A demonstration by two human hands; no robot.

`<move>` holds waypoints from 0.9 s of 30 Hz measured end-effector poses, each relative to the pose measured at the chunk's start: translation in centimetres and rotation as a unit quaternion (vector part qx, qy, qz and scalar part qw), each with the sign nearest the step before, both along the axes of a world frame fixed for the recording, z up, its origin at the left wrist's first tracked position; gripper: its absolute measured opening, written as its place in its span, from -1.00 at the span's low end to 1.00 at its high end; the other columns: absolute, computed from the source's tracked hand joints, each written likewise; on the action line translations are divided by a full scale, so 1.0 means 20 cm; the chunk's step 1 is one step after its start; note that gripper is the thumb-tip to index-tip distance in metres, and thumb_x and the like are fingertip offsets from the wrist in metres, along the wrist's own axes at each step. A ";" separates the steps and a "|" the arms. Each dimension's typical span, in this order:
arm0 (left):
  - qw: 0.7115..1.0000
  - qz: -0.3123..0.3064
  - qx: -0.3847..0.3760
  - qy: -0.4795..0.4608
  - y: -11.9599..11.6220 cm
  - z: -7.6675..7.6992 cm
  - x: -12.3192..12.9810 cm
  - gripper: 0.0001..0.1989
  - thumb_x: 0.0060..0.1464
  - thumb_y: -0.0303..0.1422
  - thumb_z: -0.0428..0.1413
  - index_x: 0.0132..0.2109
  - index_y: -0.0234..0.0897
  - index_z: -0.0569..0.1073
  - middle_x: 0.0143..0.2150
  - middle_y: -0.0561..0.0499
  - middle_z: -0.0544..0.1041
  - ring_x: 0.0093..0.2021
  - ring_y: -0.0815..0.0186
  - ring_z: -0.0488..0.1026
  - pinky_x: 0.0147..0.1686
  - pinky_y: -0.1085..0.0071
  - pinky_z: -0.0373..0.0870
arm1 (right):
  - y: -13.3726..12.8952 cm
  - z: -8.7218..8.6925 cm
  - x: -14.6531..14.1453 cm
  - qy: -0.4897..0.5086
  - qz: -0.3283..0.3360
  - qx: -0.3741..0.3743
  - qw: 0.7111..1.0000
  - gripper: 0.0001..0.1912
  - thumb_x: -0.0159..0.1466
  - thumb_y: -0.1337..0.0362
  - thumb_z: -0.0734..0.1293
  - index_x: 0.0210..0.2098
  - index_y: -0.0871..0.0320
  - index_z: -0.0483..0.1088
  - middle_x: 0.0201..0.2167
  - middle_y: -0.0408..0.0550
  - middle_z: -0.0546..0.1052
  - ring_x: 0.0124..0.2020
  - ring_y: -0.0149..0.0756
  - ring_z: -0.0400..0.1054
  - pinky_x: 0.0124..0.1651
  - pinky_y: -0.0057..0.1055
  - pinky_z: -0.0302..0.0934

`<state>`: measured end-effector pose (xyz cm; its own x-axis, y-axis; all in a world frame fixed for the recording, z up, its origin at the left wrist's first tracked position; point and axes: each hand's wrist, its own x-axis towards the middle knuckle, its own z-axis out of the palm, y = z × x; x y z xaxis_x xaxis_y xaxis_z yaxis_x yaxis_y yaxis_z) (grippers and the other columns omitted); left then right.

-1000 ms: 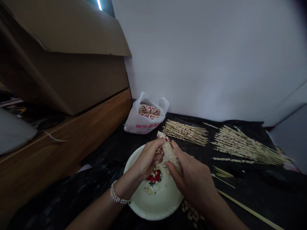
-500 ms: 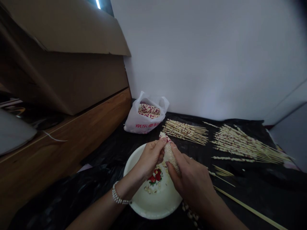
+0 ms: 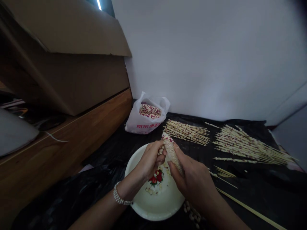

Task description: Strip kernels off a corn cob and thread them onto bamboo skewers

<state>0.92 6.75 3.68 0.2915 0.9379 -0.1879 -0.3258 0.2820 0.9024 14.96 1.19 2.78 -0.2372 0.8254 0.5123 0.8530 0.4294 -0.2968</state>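
Observation:
Over the white basin (image 3: 157, 214), my right hand (image 3: 192, 179) is wrapped around a corn cob (image 3: 173, 153), which is tilted with its tip away from me. Most of the cob is stripped bare; white and purple kernels remain near its tip. My left hand (image 3: 151, 159), with a beaded bracelet at the wrist, is closed beside the cob's upper part. Pale corn kernels (image 3: 161, 149) show between its curled fingers. Loose kernels lie on the basin's floor, around a red printed flower pattern (image 3: 156, 177). My hands partly hide the basin.
Behind the basin stands a white plastic bag (image 3: 139, 123) with speckled corn cobs (image 3: 150, 109). Skewers of kernels (image 3: 183, 129) lie at its right, with a larger bundle (image 3: 240, 143) beyond. Bare sticks (image 3: 224, 172) lie on black plastic sheeting (image 3: 271, 188). A cardboard box (image 3: 91, 80) rises at left.
My left hand has come down slightly from the cob's tip, its thumb off the kernels there, and kernels now show in its fingers. The right hand keeps its hold on the cob.

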 end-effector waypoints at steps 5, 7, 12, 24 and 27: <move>0.999 -0.021 -0.010 -0.045 0.00 0.01 -0.01 -0.63 0.10 -0.07 0.07 -0.44 -0.29 0.28 -0.58 0.17 0.24 -0.68 0.58 -0.09 -0.67 0.55 -0.19 | 0.00 0.00 0.00 -0.017 -0.017 0.018 1.000 -0.50 0.37 0.25 0.14 0.26 0.31 0.20 -0.11 0.16 0.61 -0.30 -0.15 0.56 -0.31 -0.30 0.42; 1.000 -0.019 0.002 -0.017 0.00 0.01 -0.01 -0.59 0.10 -0.03 0.10 -0.45 -0.28 0.27 -0.59 0.19 0.19 -0.66 0.57 -0.09 -0.66 0.54 -0.19 | -0.01 0.00 -0.01 -0.030 -0.025 0.026 0.999 -0.50 0.37 0.24 0.15 0.25 0.30 0.21 -0.14 0.13 0.62 -0.32 -0.14 0.56 -0.38 -0.30 0.41; 0.998 -0.023 0.027 0.043 0.00 -0.01 0.01 -0.59 0.06 -0.12 0.16 -0.53 -0.27 0.21 -0.64 0.22 0.10 -0.65 0.56 -0.09 -0.64 0.50 -0.19 | -0.01 0.00 0.00 -0.022 -0.020 0.017 0.999 -0.52 0.35 0.26 0.17 0.23 0.31 0.24 -0.11 0.15 0.62 -0.31 -0.13 0.55 -0.33 -0.28 0.42; 0.991 -0.043 -0.068 -0.107 0.02 0.01 -0.04 -0.81 -0.03 -0.31 0.13 -0.45 -0.34 0.35 -0.55 0.12 0.32 -0.69 0.62 -0.07 -0.71 0.60 -0.20 | 0.00 0.01 0.00 -0.064 -0.048 0.051 0.995 -0.50 0.35 0.23 0.19 0.24 0.28 0.25 -0.26 0.02 0.62 -0.43 -0.21 0.51 -0.49 -0.35 0.27; 0.991 -0.033 -0.067 -0.107 0.02 0.02 -0.03 -0.71 0.07 -0.17 0.14 -0.40 -0.33 0.35 -0.55 0.13 0.32 -0.68 0.62 -0.09 -0.71 0.61 -0.22 | 0.00 0.02 -0.01 -0.089 -0.061 0.085 0.991 -0.52 0.36 0.24 0.19 0.23 0.28 0.28 -0.37 -0.06 0.59 -0.48 -0.26 0.48 -0.50 -0.36 0.21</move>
